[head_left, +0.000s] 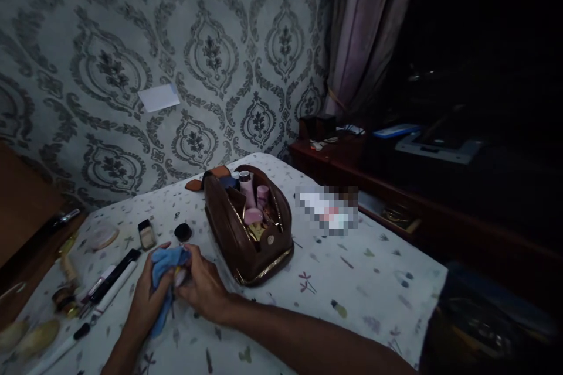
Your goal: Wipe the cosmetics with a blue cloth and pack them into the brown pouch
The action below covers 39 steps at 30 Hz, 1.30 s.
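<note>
My left hand is closed around a crumpled blue cloth, whose end hangs down below the fingers. My right hand presses a small pale container with a bit of yellow against the cloth; fingers hide most of it, and its kind is unclear. Just beyond the hands lie a round black lid and a small beige bottle with a black cap. To their right stands an unzipped brown cosmetic bag, holding a pink tube and other pink containers.
Black and white pen-like cosmetics, a round powder puff and pale sponges lie at left on the patterned tablecloth. A blurred-out item rests right of the bag. Beyond is a dark wooden cabinet with an open drawer.
</note>
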Tool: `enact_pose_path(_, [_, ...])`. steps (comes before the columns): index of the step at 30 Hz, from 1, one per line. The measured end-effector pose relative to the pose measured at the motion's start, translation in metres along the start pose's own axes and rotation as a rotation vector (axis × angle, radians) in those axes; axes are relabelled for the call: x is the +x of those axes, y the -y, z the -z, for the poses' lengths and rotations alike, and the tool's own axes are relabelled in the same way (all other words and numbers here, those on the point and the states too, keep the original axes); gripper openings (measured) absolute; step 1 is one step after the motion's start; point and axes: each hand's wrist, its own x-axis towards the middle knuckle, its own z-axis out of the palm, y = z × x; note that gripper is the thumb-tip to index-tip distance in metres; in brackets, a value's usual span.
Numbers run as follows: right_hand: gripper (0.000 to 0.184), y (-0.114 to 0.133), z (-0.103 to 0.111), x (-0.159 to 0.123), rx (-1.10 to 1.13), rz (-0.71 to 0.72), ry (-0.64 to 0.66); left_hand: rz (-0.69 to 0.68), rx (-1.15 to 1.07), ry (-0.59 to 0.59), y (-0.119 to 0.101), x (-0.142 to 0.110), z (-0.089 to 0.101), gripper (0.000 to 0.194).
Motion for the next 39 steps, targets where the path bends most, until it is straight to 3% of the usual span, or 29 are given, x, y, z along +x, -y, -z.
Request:
enact_pose_path(3, [0.077,-0.006,0.000,0.002,0.069,0.009,-0.033,-0.171,0.093,0.120,-0.005,-0.001,-0.004,0.041])
enact_pose_path(5, [0.080,-0.008,0.000,0.003,0.096,0.008,-0.017,-0.193,0.161,0.094,-0.007,-0.001,-0.007,0.032])
enact_pose_path(13, [0.072,-0.005,0.000,0.004,0.074,-0.039,0.060,0.005,0.197,-0.088,-0.018,0.003,-0.006,0.029])
enact_pose_path(24, [0.037,-0.007,-0.001,0.005,0.074,0.052,0.065,0.154,-0.166,-0.185,-0.013,0.003,-0.003,0.028])
enact_pose_path(28, [0.040,-0.010,-0.002,0.006,0.233,0.003,0.089,0.237,-0.370,-0.203,-0.004,0.006,-0.001,0.032])
enact_pose_path(35, [0.043,-0.011,-0.005,0.012,0.648,-0.157,0.103,0.321,-0.473,-0.213,-0.002,0.008,-0.002,0.048])
enact_pose_path(39, [0.050,-0.007,-0.001,0.012,0.861,-0.301,0.089,0.152,-0.340,-0.048,-0.014,0.001,-0.002,0.043])
